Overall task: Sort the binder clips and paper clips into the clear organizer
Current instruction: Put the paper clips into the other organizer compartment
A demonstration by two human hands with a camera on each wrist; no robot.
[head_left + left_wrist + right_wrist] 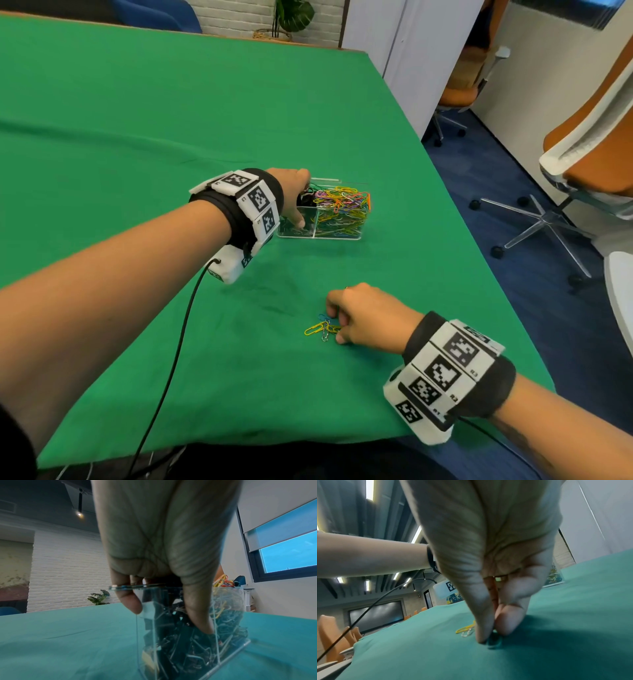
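The clear organizer (329,180) stands on the green cloth at mid-table. Its right side is heaped with coloured paper clips (346,205), and black binder clips (171,639) fill a left compartment. My left hand (301,205) grips the organizer's left end, with the thumb (197,608) down the near wall and a finger (131,600) over the rim (137,586). Nearer me, a few loose paper clips (320,329), yellow, blue and silver, lie on the cloth. My right hand (337,325) pinches a green paper clip (494,641) between thumb and forefinger, down on the cloth.
The table's right edge (479,274) runs close beside the organizer and my right hand. An orange office chair (589,154) stands past it. A black cable (171,359) trails from my left wrist band across the cloth. A potted plant (291,17) stands behind the far edge.
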